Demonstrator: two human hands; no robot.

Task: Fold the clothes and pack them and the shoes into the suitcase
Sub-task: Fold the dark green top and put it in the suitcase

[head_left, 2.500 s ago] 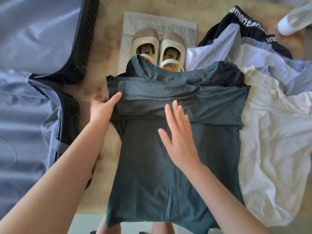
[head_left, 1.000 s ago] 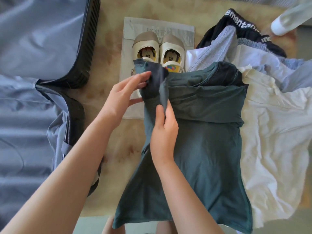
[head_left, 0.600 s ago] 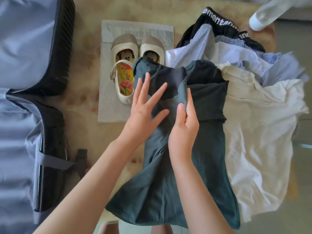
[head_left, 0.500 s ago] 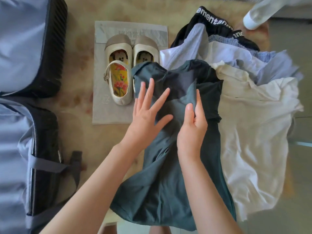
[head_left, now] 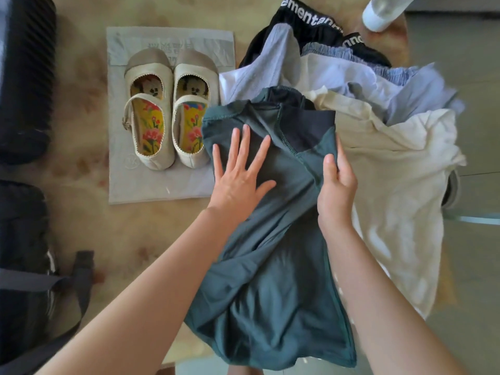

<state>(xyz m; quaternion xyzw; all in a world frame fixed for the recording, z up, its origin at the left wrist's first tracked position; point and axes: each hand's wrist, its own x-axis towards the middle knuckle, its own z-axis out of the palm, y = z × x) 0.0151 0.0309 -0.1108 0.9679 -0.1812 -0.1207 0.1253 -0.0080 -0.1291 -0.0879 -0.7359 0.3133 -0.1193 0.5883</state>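
Head view: left hand (head_left: 238,182) flat on soft teal shirt (head_left: 273,299), right hand (head_left: 335,188) tight around its creased fold.

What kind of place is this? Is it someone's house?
Probably a home, mid-packing: a half-folded green shirt, more clothes piled up, shoes on a sheet, a suitcase alongside.

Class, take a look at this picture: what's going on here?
A person is folding a dark green T-shirt. The left hand presses flat on it while the right hand pinches its folded edge. The cream shoes sit beside it on a paper sheet, other clothes lie heaped on the right, and the suitcase is at the left.
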